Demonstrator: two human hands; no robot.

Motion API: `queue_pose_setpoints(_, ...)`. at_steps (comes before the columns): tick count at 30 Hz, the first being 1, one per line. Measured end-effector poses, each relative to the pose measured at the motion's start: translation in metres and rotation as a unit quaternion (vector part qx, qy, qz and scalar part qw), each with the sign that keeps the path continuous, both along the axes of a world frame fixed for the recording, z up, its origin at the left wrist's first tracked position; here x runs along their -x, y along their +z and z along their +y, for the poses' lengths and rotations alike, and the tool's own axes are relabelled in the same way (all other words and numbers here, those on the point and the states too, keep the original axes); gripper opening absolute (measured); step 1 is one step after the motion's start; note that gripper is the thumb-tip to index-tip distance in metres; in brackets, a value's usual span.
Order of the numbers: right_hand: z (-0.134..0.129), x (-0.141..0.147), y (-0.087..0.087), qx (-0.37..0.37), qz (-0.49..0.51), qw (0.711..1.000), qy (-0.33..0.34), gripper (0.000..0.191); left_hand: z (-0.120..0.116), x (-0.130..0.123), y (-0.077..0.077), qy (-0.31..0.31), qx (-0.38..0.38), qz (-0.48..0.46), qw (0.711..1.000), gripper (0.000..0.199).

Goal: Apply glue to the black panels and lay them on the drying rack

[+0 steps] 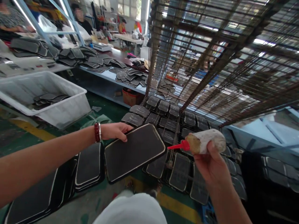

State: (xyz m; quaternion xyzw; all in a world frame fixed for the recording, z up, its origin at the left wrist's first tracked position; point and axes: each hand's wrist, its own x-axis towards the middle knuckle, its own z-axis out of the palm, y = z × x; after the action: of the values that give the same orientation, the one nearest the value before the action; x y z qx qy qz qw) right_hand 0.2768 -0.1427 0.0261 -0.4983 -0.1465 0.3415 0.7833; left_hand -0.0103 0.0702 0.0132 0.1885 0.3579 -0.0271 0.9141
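Note:
My left hand (pixel 116 131) grips the upper edge of a flat black panel (pixel 135 152), thumb on its face and fingers behind. The panel has rounded corners and a pale line around its border, and it is tilted. In my right hand (pixel 211 165) is a squeeze bottle (pixel 206 141) with a whitish wrap and a red nozzle (pixel 178 145). The bottle lies nearly level, and the nozzle tip points left, close to the panel's right edge. I cannot tell whether they touch. Similar panels (pixel 179 171) lie in rows on a wire rack below.
Stacked panels (pixel 88 165) stand at the left, under my forearm. A white plastic tub (pixel 63 112) holds more panels. Raised wire racks (pixel 210 56) slant over the upper right. Panel piles cover a long bench (pixel 107 74) behind. People sit farther back.

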Motion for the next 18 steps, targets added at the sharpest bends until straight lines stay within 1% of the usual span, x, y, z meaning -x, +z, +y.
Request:
queue_pose_setpoints(2, 0.003, -0.001, 0.004, -0.012, -0.039, 0.999, 0.026, 0.044, -0.005, -0.003, 0.006, -0.016, -0.013, 0.013, 1.000, 0.055)
queue_pose_setpoints(4, 0.004, 0.001, 0.006, -0.017, -0.063, 0.996, 0.052, 0.041, -0.009, -0.005, 0.011, -0.012, -0.018, 0.030, 0.999, 0.057)
queue_pose_setpoints(6, 0.003, 0.003, 0.006, -0.018, -0.078, 0.995, 0.063, 0.038, -0.011, -0.006, 0.013, 0.010, -0.006, 0.044, 0.999, 0.056)
queue_pose_setpoints(9, -0.002, 0.004, 0.004, -0.013, -0.084, 0.995, 0.060, 0.036, -0.011, -0.005, 0.011, 0.048, 0.013, 0.050, 0.997, 0.053)
queue_pose_setpoints(11, -0.005, 0.005, 0.002, -0.009, -0.074, 0.997, 0.033, 0.037, -0.010, -0.003, 0.006, 0.052, -0.009, 0.044, 0.998, 0.055)
queue_pose_setpoints(15, -0.005, 0.006, -0.004, -0.025, -0.039, 0.998, -0.048, 0.038, -0.014, -0.001, -0.003, 0.021, -0.090, 0.013, 0.996, 0.062)
queue_pose_setpoints(18, -0.003, 0.006, -0.011, -0.038, -0.016, 0.996, -0.081, 0.038, -0.019, -0.002, -0.009, -0.001, -0.123, -0.023, 0.992, 0.059)
